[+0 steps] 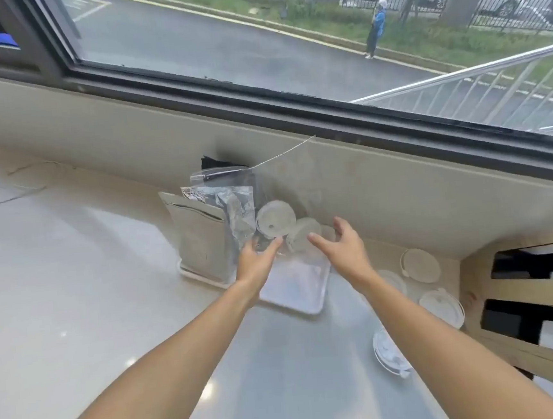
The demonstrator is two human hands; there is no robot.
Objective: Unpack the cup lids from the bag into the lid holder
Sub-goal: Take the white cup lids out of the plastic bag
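Observation:
A clear plastic bag (286, 188) stands against the wall under the window, with several white cup lids (274, 223) inside it. My left hand (256, 261) touches the bag's lower left side, fingers spread. My right hand (342, 250) reaches to the bag's lower right, fingers apart and curved around the lids through the plastic. Loose lids (420, 265) lie on the counter at the right, next to the wood and black lid holder (526, 291).
A white tray (306, 293) sits under the bag. A silver foil pouch (201, 239) and crumpled plastic stand at its left. Another lid (387, 350) lies near my right forearm. The counter stretches out to the left.

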